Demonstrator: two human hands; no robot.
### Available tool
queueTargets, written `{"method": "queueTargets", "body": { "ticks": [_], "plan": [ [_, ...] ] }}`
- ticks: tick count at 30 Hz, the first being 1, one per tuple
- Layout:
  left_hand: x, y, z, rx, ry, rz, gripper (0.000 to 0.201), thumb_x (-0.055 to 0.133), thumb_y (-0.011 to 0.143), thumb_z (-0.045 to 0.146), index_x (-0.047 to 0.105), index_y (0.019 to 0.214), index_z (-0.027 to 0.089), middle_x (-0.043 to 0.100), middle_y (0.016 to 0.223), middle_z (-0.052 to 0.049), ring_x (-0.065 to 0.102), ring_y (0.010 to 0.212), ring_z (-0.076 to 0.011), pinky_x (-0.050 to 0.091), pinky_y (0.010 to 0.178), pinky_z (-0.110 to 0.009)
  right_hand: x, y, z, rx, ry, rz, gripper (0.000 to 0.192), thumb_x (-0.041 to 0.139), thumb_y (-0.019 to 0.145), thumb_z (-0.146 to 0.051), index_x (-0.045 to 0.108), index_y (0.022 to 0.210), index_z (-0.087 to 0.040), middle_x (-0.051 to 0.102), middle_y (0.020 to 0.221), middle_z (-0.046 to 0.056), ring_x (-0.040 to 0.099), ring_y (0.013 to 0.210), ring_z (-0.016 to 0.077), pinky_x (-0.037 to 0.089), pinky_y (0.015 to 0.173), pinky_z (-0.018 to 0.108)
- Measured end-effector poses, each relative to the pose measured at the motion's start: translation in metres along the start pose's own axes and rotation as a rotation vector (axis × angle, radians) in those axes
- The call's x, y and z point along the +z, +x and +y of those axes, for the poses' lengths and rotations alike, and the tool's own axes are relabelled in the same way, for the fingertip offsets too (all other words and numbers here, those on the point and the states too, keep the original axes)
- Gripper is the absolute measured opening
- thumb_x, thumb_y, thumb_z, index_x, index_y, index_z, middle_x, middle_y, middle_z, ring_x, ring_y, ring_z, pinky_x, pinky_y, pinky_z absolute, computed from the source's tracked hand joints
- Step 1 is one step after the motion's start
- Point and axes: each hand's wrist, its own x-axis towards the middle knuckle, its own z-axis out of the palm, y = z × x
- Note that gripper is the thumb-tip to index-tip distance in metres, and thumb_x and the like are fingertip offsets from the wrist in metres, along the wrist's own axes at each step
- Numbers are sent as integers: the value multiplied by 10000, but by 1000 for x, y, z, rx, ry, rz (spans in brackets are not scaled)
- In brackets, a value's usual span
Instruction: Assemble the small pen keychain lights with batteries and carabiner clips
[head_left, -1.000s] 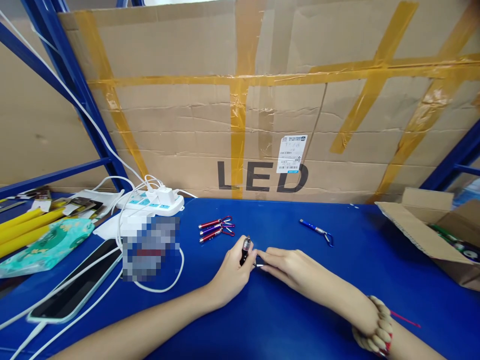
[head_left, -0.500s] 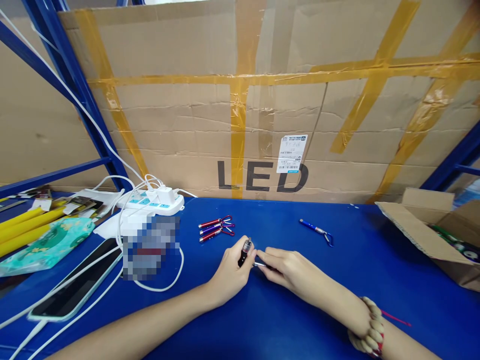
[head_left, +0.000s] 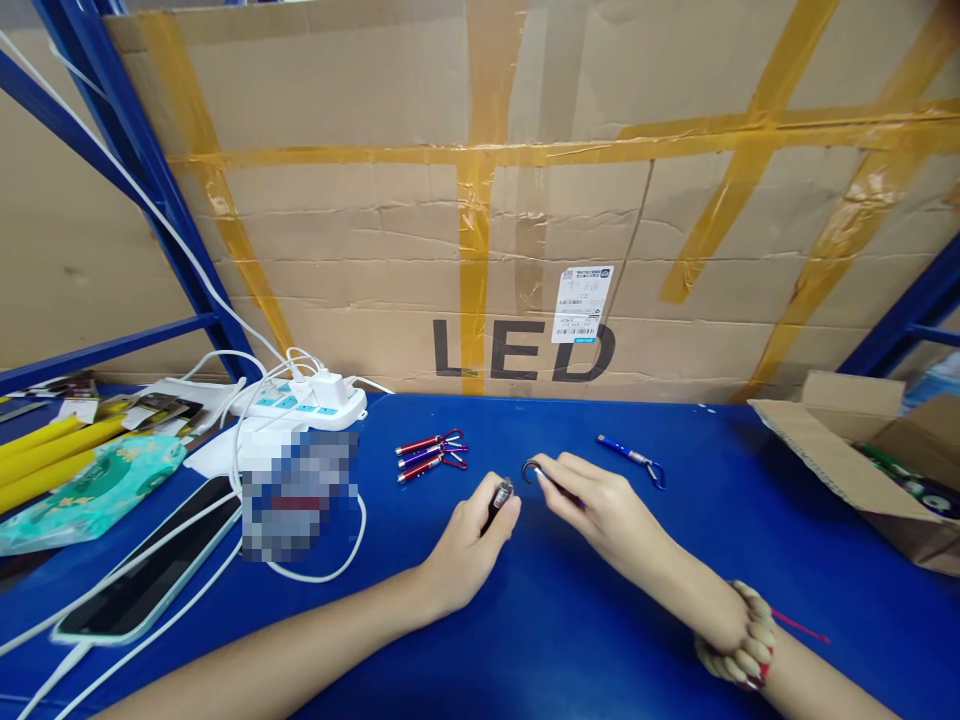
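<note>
My left hand is closed around a small black keychain flashlight, its silver end pointing up and away. Between the fingertips of my right hand is a dark curved carabiner clip, held a little apart from the flashlight. Most of the clip is hidden by the fingers. Beyond my left hand, several red and purple keychain flashlights with carabiners lie side by side. A single blue keychain flashlight with its clip rests on the table past my right hand.
White cables run from a power strip across the left of the blue table, near a phone. Yellow rods and a green patterned pouch lie farther left. An open cardboard box stands right; large taped cardboard backs the table.
My right hand has moved up and away from my left, and the curved clip now shows at its fingertips. My left hand keeps its hold on the flashlight, shifted slightly right.
</note>
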Motion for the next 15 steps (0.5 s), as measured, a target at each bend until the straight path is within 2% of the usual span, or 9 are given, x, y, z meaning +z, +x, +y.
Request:
{"method": "queueTargets", "body": {
  "ticks": [3, 7, 10, 15],
  "plan": [
    [0, -2, 0, 30, -26, -70, 280, 271, 929, 417, 322, 756, 204, 326, 595, 66, 297, 525, -96, 257, 517, -234, 1, -2, -2, -18, 13, 100, 313, 316, 953, -288, 567, 1081, -153, 589, 801, 72, 563, 679, 148, 474, 636, 261],
    [1, -3, -2, 56, -12, -123, 272, 284, 934, 409, 404, 834, 187, 333, 571, 67, 290, 495, -90, 244, 495, -236, 8, -5, -7, -81, 21, 63, 323, 319, 954, -301, 549, 1127, -156, 589, 800, 66, 568, 704, 151, 491, 628, 259],
    [1, -3, -3, 33, -27, -113, 305, 269, 933, 436, 425, 898, 177, 309, 549, 73, 270, 476, -90, 227, 472, -236, 10, -5, -8, -65, 39, 13, 347, 299, 956, -332, 561, 1109, -164, 583, 788, 59, 561, 685, 145, 498, 617, 257],
    [1, -1, -3, 32, -46, -33, 301, 282, 925, 443, 363, 777, 194, 311, 569, 71, 279, 506, -91, 249, 492, -227, 5, -3, -7, -44, 60, -7, 332, 307, 954, -314, 550, 1125, -165, 577, 809, 61, 562, 701, 150, 498, 638, 270]
  ]
}}
